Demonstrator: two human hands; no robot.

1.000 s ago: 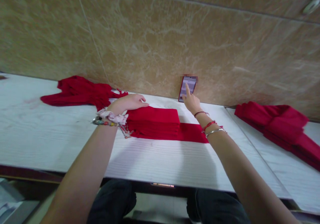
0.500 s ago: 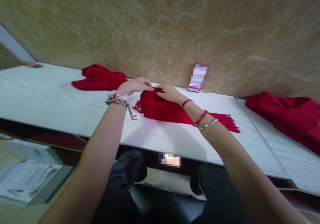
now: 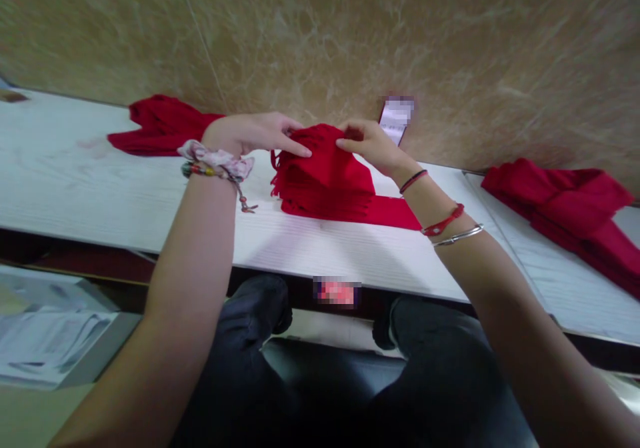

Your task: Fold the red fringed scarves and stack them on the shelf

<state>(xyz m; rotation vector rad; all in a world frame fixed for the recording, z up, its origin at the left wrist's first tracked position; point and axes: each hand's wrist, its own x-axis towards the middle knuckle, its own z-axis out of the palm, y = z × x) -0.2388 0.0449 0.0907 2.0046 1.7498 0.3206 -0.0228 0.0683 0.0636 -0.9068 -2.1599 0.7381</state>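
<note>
Red fringed cloth (image 3: 325, 175) lies stacked in folds near the middle of the table, its far edge raised between the two hands. The left hand (image 3: 265, 135) pinches it at the far left, thumb on the cloth and fingers behind, hand partly closed; the right hand (image 3: 367, 143) has the far right part between thumb and curled fingers. Fringe hangs at the stack's left end, and a flat red strip (image 3: 397, 213) runs out rightward from under it. Just beyond the right hand, a phone (image 3: 394, 125) leans against the wall, its screen partly blurred out. Crumpled red fabric (image 3: 163, 128) lies beside the left wrist; a folded red bundle (image 3: 565, 201) sits well to the right, past a seam in the tabletop. The table (image 3: 70, 181) is white with faint wood grain, its back against a brown, marble-patterned wall (image 3: 310, 41) with a pale joint line. Below the near edge are dark-trousered legs and, at left, a box (image 3: 107, 348) of papers (image 3: 50, 341).
</note>
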